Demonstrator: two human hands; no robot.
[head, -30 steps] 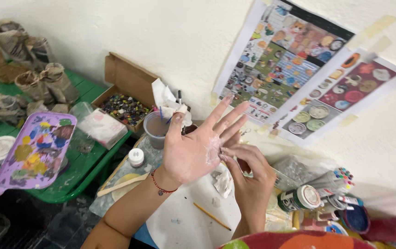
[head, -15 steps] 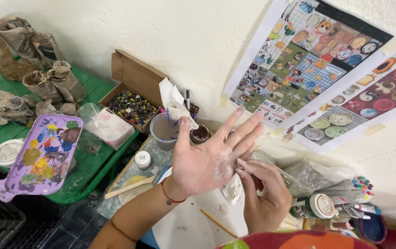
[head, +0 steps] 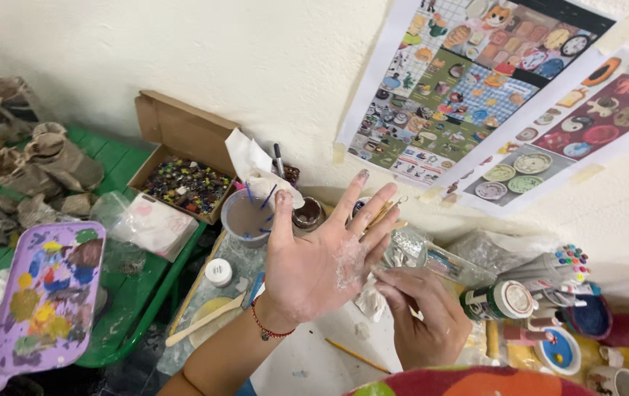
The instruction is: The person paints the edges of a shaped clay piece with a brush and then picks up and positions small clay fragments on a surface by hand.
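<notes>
My left hand (head: 318,260) is held up over the table with the palm open and the fingers spread. White residue is smeared on the palm, and a red cord bracelet (head: 267,328) sits on the wrist. My right hand (head: 421,315) is just below and to the right of it. Its fingertips are pinched on a thin tool (head: 382,276) whose tip touches the outer edge of the left palm. Most of the tool is hidden by the fingers.
A purple paint palette (head: 36,301) lies on a green table (head: 135,297). A cardboard box of beads (head: 186,183), a cup of brushes (head: 245,216) and a small brown jar (head: 307,214) stand behind the hands. Markers (head: 556,268) and a green bottle (head: 498,299) lie right. Picture sheets (head: 476,95) hang on the wall.
The view has drifted, so the hands sit lower and more central. My left hand's fingers have drawn a little closer together. My right hand stays at the left palm's edge.
</notes>
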